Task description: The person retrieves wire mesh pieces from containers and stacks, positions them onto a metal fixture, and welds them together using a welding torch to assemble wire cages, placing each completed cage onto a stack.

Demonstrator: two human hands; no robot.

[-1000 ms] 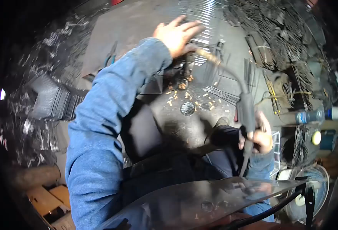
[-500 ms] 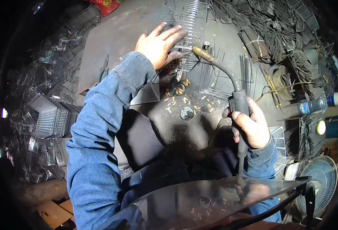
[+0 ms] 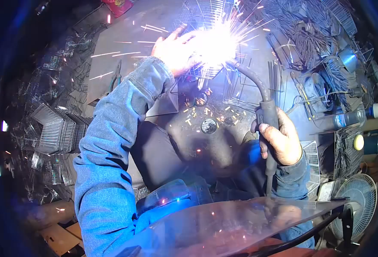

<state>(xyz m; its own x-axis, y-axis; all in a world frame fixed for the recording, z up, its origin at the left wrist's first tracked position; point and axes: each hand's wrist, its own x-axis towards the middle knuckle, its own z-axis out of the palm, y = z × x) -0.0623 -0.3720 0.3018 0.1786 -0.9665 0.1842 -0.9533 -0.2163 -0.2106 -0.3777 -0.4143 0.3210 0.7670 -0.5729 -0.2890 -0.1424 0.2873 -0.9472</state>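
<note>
My right hand (image 3: 281,139) is wrapped round the dark handle of a welding torch (image 3: 268,115). The torch's curved neck runs up and left into a white glare full of sparks. My left hand (image 3: 176,51) lies at the left side of that glare, beside a wire basket (image 3: 206,70); its fingers are partly washed out by the light, with the upper ones stretched out. Glare hides the torch tip and most of the basket.
Pliers (image 3: 117,77) lie on the metal sheet (image 3: 107,55) at the left. Stacked wire baskets (image 3: 60,130) stand further left. At the right are a plastic bottle (image 3: 349,119) and a fan (image 3: 355,203). A clear visor (image 3: 223,222) crosses the bottom.
A bright arc with flying sparks has appeared at the torch tip. Since the earliest frame, my right hand and the torch have moved up, and my left hand has shifted left and down.
</note>
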